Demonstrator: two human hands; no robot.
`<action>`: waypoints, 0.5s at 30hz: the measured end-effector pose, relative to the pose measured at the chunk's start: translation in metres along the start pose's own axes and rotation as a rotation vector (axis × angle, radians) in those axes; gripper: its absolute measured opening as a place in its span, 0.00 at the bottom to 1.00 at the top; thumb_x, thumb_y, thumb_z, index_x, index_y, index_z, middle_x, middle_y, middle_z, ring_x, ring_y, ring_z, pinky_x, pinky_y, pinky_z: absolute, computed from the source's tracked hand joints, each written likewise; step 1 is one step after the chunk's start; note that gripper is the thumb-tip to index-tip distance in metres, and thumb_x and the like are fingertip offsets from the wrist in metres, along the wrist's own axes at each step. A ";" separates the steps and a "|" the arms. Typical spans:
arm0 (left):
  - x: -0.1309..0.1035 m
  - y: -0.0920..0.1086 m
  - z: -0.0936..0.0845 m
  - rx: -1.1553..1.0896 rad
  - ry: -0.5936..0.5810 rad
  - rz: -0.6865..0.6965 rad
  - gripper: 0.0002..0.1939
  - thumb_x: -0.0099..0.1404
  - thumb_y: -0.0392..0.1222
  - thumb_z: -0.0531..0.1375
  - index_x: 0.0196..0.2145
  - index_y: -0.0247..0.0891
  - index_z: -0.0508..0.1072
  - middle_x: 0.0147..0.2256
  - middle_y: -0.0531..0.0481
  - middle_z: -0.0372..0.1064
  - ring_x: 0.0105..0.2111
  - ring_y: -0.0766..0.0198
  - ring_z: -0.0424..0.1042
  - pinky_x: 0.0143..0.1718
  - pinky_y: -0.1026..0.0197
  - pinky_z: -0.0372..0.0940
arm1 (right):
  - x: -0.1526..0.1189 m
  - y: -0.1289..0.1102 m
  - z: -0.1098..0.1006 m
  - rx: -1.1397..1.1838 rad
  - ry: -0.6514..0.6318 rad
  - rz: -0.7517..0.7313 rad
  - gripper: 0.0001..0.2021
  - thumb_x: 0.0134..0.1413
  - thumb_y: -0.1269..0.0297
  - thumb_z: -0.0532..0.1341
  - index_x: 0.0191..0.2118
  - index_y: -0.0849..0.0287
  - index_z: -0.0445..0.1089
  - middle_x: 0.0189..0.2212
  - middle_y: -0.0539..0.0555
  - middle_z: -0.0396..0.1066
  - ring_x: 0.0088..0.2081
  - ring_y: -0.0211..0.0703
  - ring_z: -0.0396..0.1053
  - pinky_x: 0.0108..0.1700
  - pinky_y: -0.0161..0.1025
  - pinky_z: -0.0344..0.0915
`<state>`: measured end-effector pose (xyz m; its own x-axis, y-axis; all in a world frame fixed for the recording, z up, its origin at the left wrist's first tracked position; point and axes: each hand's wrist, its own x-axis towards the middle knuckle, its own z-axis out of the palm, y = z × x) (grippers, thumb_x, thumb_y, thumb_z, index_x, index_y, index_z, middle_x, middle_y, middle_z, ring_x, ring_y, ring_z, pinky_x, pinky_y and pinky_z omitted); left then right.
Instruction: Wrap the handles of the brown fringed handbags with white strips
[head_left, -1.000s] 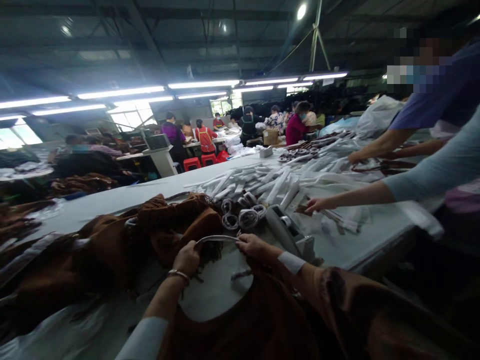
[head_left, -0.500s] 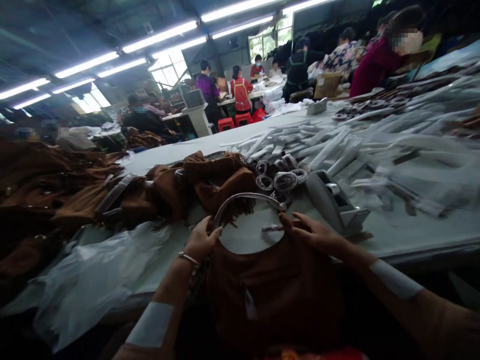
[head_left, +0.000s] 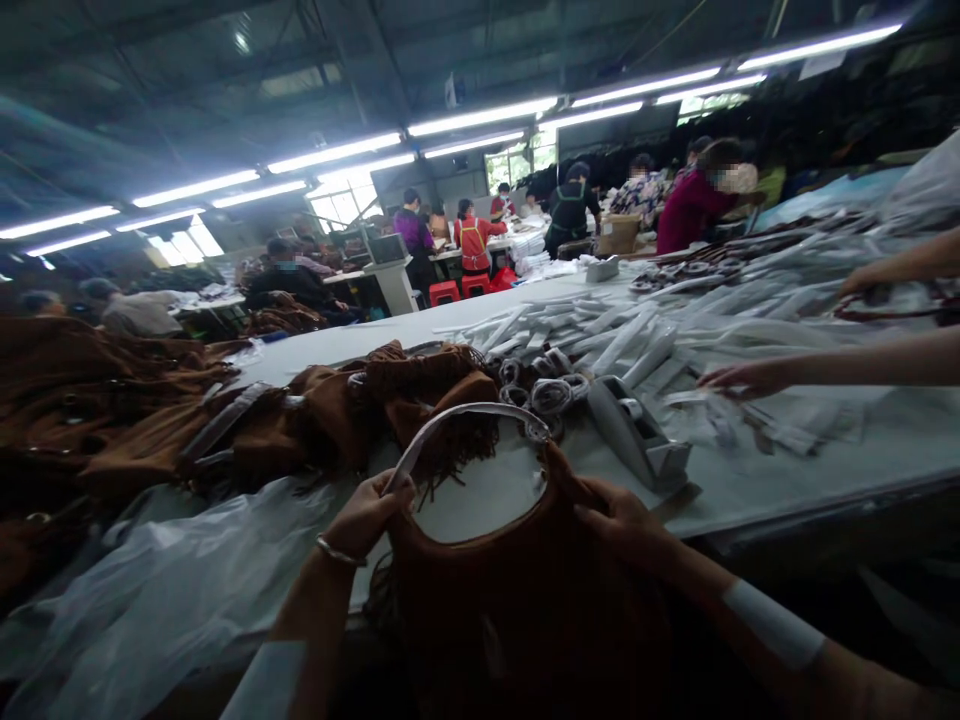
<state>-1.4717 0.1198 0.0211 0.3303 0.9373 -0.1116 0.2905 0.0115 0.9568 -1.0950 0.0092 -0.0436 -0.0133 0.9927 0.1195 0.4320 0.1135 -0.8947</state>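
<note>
One brown bag (head_left: 510,600) in hand, with one white-wrapped handle (head_left: 472,408) arched over its opening. Landmark = the grey tape dispenser (head_left: 637,435), count one; bag is left of it and nearer the wearer, mouth up, base lost in dark, so can't tell if it rests on anything.

Two own hands. Left hand (head_left: 367,510): fingers pinching the handle's left end, about where it meets the bag. Right hand (head_left: 619,515): fingers closed on the bag's upper right corner, just nearer than the dispenser. Step, my read: holding the bag up by both sides, handle spread between. Next move likely calls for both hands acting together, since the body looks soft and could sag.

Other counts: brown goods (head_left: 330,400), a pile left of the dispenser, overlapping, no count. Wrapped coils (head_left: 551,396), several, just left of it. White strips (head_left: 600,340), dozens probably, beyond it on the worktop (head_left: 795,480). Plastic sheet (head_left: 202,560), seemingly one, well left. Two hands of others right of it: nearer hand (head_left: 739,380) at some strips, farther hand (head_left: 870,280) beyond; same person or not, can't tell. Two red stools (head_left: 444,292), far past it.
</note>
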 end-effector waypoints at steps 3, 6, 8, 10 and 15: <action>-0.036 0.044 -0.015 -0.241 -0.156 0.169 0.17 0.55 0.48 0.69 0.34 0.35 0.70 0.27 0.53 0.67 0.22 0.70 0.65 0.23 0.68 0.62 | 0.017 -0.019 0.005 0.191 -0.020 -0.066 0.22 0.55 0.60 0.61 0.55 0.60 0.70 0.48 0.55 0.74 0.48 0.50 0.71 0.52 0.45 0.66; -0.072 0.106 -0.022 -0.578 -0.240 0.459 0.16 0.57 0.48 0.69 0.32 0.36 0.68 0.25 0.58 0.61 0.15 0.79 0.52 0.14 0.73 0.56 | 0.051 -0.046 0.022 0.328 -0.103 -0.180 0.22 0.55 0.55 0.61 0.54 0.60 0.70 0.46 0.54 0.75 0.47 0.49 0.71 0.52 0.46 0.67; -0.095 0.153 -0.018 -0.758 -0.191 0.569 0.15 0.57 0.44 0.69 0.32 0.37 0.67 0.21 0.62 0.55 0.14 0.80 0.49 0.13 0.76 0.54 | 0.073 -0.065 0.040 0.348 -0.156 -0.262 0.25 0.55 0.53 0.62 0.56 0.58 0.68 0.50 0.55 0.73 0.51 0.51 0.68 0.55 0.48 0.65; -0.116 0.198 -0.006 -0.756 0.001 0.569 0.14 0.58 0.42 0.69 0.33 0.37 0.67 0.23 0.61 0.57 0.17 0.79 0.55 0.17 0.76 0.57 | 0.082 -0.084 0.057 0.311 -0.117 -0.285 0.31 0.52 0.49 0.64 0.60 0.56 0.65 0.58 0.58 0.67 0.59 0.55 0.61 0.61 0.53 0.59; -0.131 0.273 0.051 -0.342 0.370 0.669 0.08 0.65 0.38 0.61 0.29 0.37 0.66 0.25 0.56 0.62 0.21 0.74 0.63 0.22 0.71 0.62 | 0.027 -0.121 0.052 0.480 -0.188 -0.192 0.38 0.55 0.40 0.60 0.67 0.52 0.55 0.67 0.63 0.52 0.66 0.59 0.53 0.61 0.58 0.59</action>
<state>-1.3898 -0.0175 0.2833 0.0023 0.8371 0.5470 -0.1706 -0.5386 0.8251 -1.1943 0.0244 0.0459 -0.2312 0.9374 0.2604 -0.0530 0.2551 -0.9655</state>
